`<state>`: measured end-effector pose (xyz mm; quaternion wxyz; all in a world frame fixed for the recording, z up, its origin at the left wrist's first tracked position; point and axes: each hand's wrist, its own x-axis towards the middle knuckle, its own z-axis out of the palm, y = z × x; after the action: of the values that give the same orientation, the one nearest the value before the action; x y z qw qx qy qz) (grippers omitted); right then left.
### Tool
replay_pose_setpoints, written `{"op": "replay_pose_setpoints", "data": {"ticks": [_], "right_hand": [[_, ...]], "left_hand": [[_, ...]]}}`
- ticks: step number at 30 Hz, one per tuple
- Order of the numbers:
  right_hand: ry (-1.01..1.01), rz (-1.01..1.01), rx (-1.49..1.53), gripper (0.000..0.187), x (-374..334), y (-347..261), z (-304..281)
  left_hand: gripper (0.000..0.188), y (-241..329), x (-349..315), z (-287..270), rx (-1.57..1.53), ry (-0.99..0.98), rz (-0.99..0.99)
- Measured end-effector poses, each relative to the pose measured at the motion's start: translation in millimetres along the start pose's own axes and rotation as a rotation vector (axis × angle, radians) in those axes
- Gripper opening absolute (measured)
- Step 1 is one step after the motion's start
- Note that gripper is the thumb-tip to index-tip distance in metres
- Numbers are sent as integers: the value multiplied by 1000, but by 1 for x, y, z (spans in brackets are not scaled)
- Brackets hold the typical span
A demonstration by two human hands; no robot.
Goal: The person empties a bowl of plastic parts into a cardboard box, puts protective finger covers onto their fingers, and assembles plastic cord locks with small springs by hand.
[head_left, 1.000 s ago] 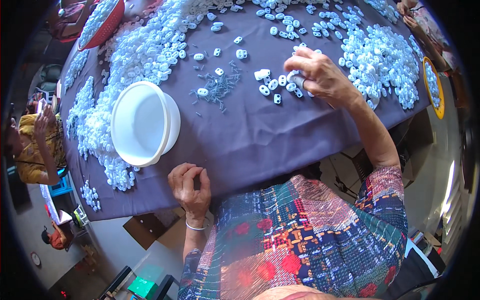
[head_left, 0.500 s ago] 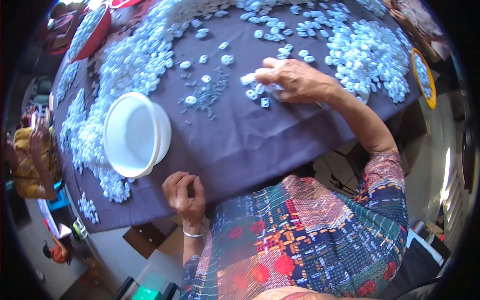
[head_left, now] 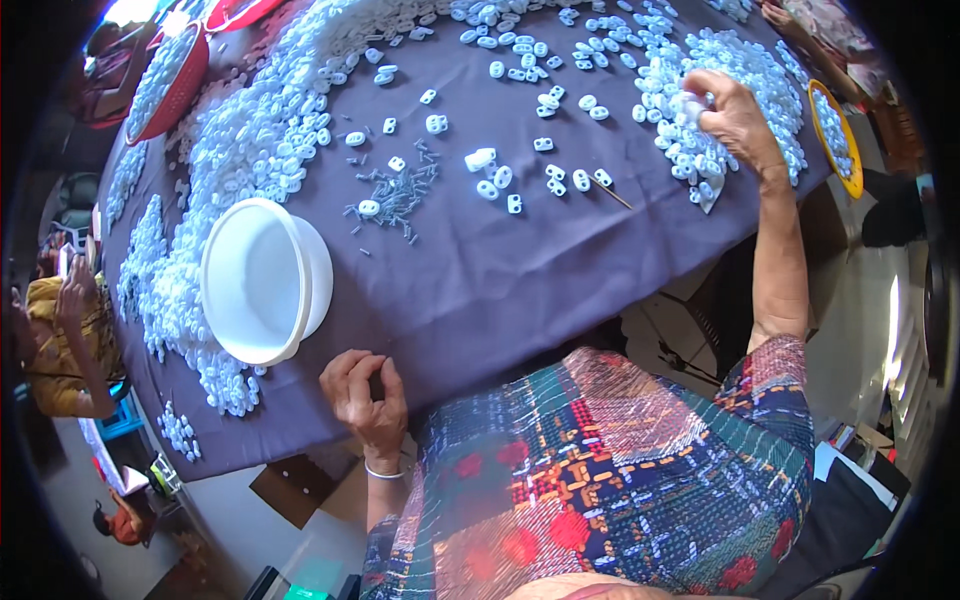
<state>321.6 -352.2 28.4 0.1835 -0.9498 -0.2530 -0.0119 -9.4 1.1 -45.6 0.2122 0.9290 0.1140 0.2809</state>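
At the right, my right hand (head_left: pixel 738 125) is over a heap of small white two-holed plastic pieces (head_left: pixel 765 75). Its fingers are closed around white plastic pieces (head_left: pixel 693 107), partly hidden by the hand. By the table's front edge rests my left hand (head_left: pixel 367 402), loosely curled, with no object visible in it. Several loose white pieces (head_left: pixel 501 178) lie mid-table. Beside them is a thin brown stick (head_left: pixel 612 193), its upper end near a white piece (head_left: pixel 581 180). Farther left, small dark grey screw-like parts (head_left: pixel 398 200) are scattered.
A white plastic tub (head_left: pixel 318 275) stands left of centre, against a long heap of white pieces (head_left: pixel 245 135). Filled red baskets (head_left: pixel 180 95) are at the back left, and a yellow tray (head_left: pixel 845 150) of pieces at the right edge. Other people (head_left: pixel 65 340) sit around the dark cloth-covered table (head_left: pixel 480 290).
My right hand has moved right from the loose mid-table pieces to the right-hand heap, uncovering the stick and several pieces. My left hand has stayed about where it was.
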Motion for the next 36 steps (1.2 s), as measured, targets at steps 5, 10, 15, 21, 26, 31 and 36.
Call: {"op": "replay_pose_setpoints", "data": {"ticks": [5, 10, 15, 21, 26, 31, 36], "right_hand": [[191, -173, -60, 27, -8, -14, 27], [-155, -449, 432, 21, 8, -94, 65], [-236, -500, 246, 17, 43, -145, 104], [-389, -348, 154, 15, 57, -161, 107], [-346, -427, 311, 13, 51, -145, 109], [-343, -429, 365, 16, 49, -122, 92], [-319, -394, 317, 20, 41, -101, 75]], "left_hand": [[15, -3, -7, 1, 30, 3, -12], [15, -3, -8, -1, 49, 3, -17], [16, -3, -9, -2, 41, -5, -29], [16, 1, -6, -3, 23, 2, -26], [15, 0, -7, -3, 23, -6, -36], [16, -2, -9, -2, 29, -18, -23], [14, -3, -7, -1, 36, -13, -4]]}}
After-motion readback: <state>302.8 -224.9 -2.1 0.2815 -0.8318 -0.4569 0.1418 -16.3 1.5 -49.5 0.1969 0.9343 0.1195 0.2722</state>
